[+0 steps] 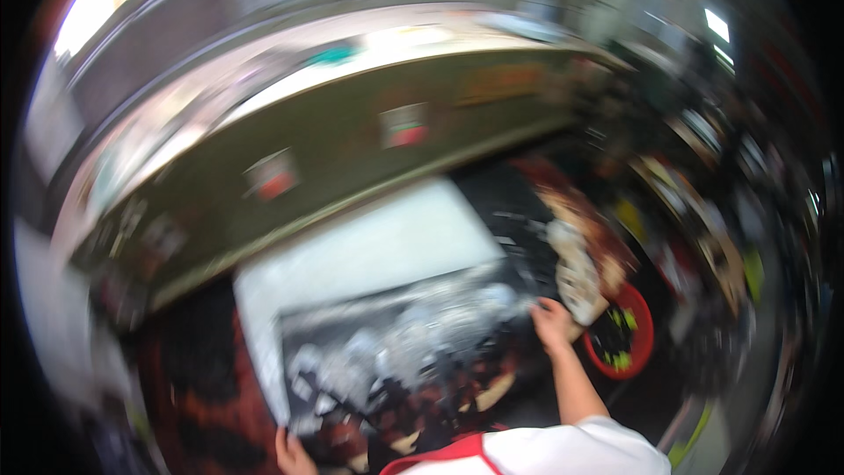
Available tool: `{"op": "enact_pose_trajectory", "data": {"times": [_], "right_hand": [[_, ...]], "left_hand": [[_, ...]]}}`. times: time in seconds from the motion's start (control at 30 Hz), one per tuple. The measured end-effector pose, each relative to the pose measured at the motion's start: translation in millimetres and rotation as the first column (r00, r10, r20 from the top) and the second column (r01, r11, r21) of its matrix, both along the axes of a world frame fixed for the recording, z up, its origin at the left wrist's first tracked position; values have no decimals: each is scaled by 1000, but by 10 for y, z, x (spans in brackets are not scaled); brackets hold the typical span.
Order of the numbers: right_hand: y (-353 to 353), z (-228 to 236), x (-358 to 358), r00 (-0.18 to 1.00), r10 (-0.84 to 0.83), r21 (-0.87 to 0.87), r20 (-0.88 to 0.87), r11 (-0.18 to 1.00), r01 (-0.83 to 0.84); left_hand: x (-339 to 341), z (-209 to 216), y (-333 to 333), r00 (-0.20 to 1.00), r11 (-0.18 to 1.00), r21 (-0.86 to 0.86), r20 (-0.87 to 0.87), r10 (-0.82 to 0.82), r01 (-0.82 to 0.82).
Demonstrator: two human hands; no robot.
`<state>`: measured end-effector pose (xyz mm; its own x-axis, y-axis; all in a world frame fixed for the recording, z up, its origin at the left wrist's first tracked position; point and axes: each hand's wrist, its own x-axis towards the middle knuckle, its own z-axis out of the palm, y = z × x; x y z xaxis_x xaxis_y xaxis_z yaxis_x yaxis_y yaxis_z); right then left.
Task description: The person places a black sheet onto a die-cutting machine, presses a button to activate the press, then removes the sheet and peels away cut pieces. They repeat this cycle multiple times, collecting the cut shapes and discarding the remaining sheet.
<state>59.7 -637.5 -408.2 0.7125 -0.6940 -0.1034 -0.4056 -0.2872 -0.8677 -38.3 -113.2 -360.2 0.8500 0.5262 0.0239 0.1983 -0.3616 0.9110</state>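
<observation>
The picture is smeared by motion. Before me lies a large white sheet (360, 233), showing along the far side and down the left. Over its nearer part is a dark, shiny sheet (396, 334) mottled with pale grey and reddish-brown patches; whether the two are joined I cannot tell. At the lower left corner of the white sheet, my left hand (293, 453) is closed on the edge, partly cut off by the picture's lower rim. My right hand (552, 325) has its fingers closed at the dark sheet's right edge, close to a crumpled whitish cloth-like thing (576, 273).
A red bowl (646, 330) holding dark stuff and yellow-green pieces stands right of my right hand. Beyond the sheets rises a long dark green panel (343, 145) with small tags, topped by a pale ledge (404, 40) with blurred items. Cluttered shelving (703, 211) stands at the right.
</observation>
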Motion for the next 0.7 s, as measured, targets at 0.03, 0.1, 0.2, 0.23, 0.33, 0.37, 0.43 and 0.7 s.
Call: {"op": "enact_pose_trajectory", "data": {"times": [0.03,0.1,0.2,0.23,0.33,0.37,0.43,0.7], "right_hand": [[18,91,-36,1000,-6,70,2,998,6],[28,275,-240,969,162,3,188,986,-166],[2,479,-881,957,154,11,245,987,-162],[-55,532,-1161,960,26,193,277,978,-83],[0,525,-2100,886,-270,334,378,932,142],[40,516,-2438,878,-416,352,237,879,322],[233,472,-3087,746,-545,353,383,833,427],[996,443,-5110,413,-860,257,301,490,833]], "left_hand": [[-36,110,-46,985,998,-55,-174,10,-20],[117,268,-76,963,990,40,-241,-119,132],[370,337,-183,895,892,234,-325,-304,388],[412,359,-269,885,871,259,-334,-325,417],[638,266,-489,745,748,-338,-170,-645,571],[708,260,-583,667,682,-366,-188,-721,633],[757,250,-813,526,567,-438,-225,-820,697],[473,536,-1908,-74,-23,-383,-119,-990,923]]}}
